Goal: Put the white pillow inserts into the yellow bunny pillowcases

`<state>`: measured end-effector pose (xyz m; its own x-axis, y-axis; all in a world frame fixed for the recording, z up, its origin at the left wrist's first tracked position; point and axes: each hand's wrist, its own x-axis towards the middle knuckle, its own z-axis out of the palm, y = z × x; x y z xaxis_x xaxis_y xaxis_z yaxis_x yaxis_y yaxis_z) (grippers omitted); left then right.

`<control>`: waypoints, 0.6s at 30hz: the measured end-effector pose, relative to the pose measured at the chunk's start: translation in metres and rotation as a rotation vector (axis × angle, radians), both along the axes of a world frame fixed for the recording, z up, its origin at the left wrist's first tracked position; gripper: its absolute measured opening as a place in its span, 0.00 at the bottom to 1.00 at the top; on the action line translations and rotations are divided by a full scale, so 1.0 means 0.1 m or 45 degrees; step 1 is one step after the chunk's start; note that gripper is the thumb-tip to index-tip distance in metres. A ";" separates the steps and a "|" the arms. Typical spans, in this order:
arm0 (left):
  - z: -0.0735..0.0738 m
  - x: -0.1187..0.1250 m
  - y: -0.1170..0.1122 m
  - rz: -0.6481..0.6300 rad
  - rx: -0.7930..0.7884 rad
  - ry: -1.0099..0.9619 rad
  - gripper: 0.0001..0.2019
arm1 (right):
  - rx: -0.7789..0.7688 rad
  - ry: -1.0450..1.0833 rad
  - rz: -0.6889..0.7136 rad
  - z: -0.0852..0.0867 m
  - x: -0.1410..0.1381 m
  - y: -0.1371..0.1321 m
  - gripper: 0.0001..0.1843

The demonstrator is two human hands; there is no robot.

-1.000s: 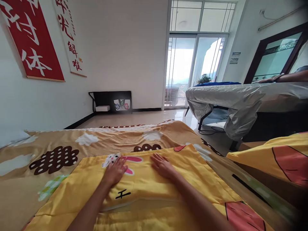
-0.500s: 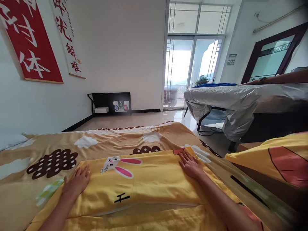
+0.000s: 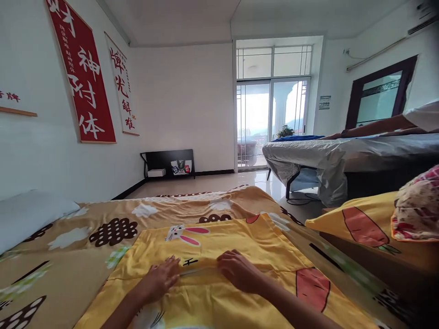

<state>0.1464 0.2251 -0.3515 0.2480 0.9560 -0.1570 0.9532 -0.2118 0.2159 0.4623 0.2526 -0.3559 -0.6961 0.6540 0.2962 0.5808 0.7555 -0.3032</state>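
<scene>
A yellow pillowcase (image 3: pixel 236 233) with rabbit and carrot prints is spread flat on a bed, its open slit running across the middle. My left hand (image 3: pixel 163 276) is at the slit's left part, fingers close together and closed on the cloth edge. Opposite it, my right hand (image 3: pixel 236 270) has its fingers curled onto the same edge, right of a small black printed mark. The fingertips of both hands are partly hidden against the cloth.
A tan patterned blanket (image 3: pixel 68 269) covers the bed, with a white pillow (image 3: pixel 37 214) at left. More yellow carrot-print fabric (image 3: pixel 332 217) and a flowered cloth bundle (image 3: pixel 418 205) are at right. Behind, a person's arm (image 3: pixel 373 128) rests on a plastic-covered table (image 3: pixel 308 148).
Both hands have moved from the pillowcase's far left and right sides inward and nearer, to its slit. The view has tilted up and turned left.
</scene>
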 end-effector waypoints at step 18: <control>-0.76 0.53 -0.61 -0.447 0.266 0.076 0.29 | -0.241 0.207 -0.412 -0.27 -0.24 -0.05 0.17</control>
